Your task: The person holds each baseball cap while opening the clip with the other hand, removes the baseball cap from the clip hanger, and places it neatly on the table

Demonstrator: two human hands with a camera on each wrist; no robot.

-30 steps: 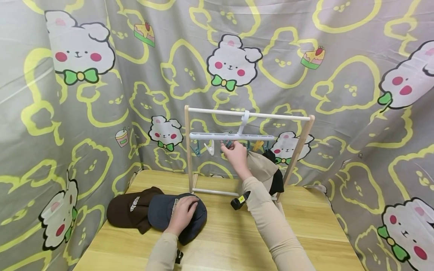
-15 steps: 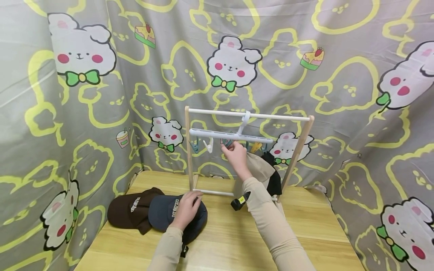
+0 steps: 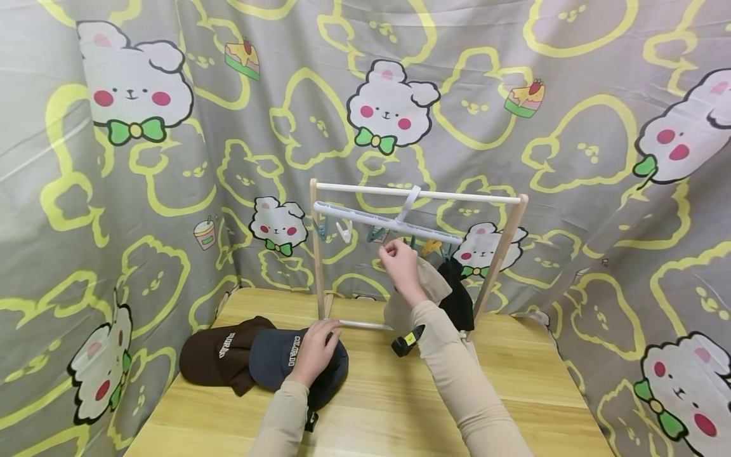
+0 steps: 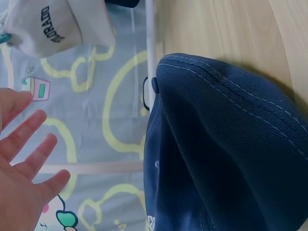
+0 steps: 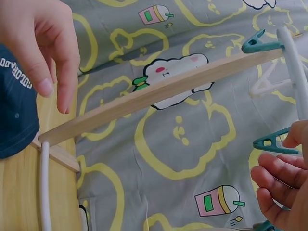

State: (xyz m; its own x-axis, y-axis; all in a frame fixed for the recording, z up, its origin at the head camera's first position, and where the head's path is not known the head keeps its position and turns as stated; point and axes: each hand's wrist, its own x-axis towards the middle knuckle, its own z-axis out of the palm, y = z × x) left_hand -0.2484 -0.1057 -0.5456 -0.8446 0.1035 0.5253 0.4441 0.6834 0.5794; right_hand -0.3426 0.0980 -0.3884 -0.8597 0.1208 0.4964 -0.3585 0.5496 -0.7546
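My right hand (image 3: 401,263) is raised just below a teal clip (image 3: 377,235) on a light-coloured clip hanger (image 3: 365,217). Its fingers are loosely bent; in the right wrist view the thumb overlaps the teal clip (image 5: 274,143) without a visible pinch. A beige cap (image 3: 434,279) hangs behind the right wrist, lettered in the left wrist view, beside a black cap (image 3: 459,301). My left hand (image 3: 316,349) is over a navy cap (image 3: 271,355) on the table, its fingers spread and relaxed in the left wrist view. A brown cap (image 3: 211,355) lies left of the navy one.
The hanger hooks over the white top bar (image 3: 360,189) of a rack with wooden side posts (image 3: 318,266). A white clip (image 3: 344,231) and a yellow clip (image 3: 432,246) also hang from it. Patterned curtain (image 3: 308,114) surrounds the wooden table (image 3: 377,406).
My right hand has let go of the teal clip and dropped slightly away from it. The hanger's left end has swung up, tilting it. My left hand moved slightly up and right.
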